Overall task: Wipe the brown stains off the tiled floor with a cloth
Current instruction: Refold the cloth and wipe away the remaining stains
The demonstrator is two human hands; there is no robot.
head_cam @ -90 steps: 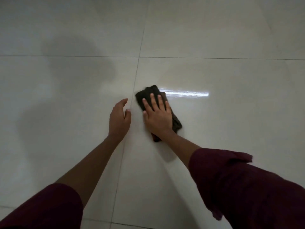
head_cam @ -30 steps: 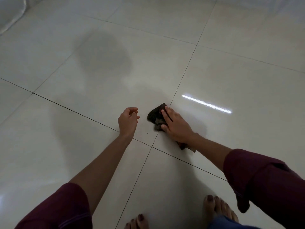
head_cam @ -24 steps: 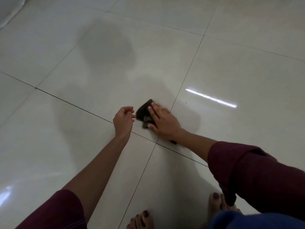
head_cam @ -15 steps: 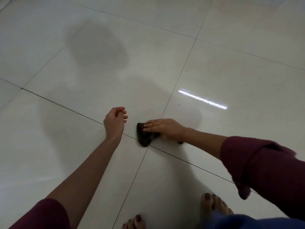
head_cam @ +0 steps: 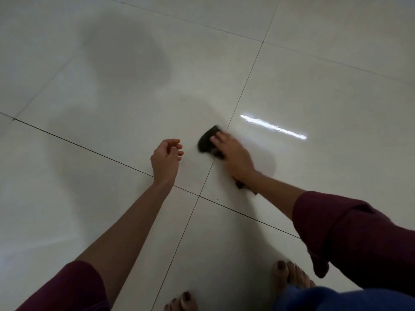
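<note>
Item: dark cloth (head_cam: 207, 140), bunched, lying on the glossy pale tiled floor (head_cam: 314, 90) astride a grout line (head_cam: 244, 86), just beyond the crossing of four tiles. Right hand (head_cam: 233, 156) laid flat on top, fingers extended and pressing rather than clutching, presumably so the whole palm bears down for scrubbing; motion blur softens the fingers, so the exact hold is uncertain. A corner of the cloth trails out behind the wrist. Left hand (head_cam: 167, 160) hovers beside the cloth, apart from it, fingers loosely curled, holding nothing, probably kept free for balance. No brown stain clearly visible; one small dark speck (head_cam: 217, 200) sits near the crossing. Also present: maroon sleeves (head_cam: 350, 232), bare feet (head_cam: 292, 277) at the lower edge, a ceiling-light reflection (head_cam: 272, 127), and the person's shadow. Nothing obstructs the wiping path.
</note>
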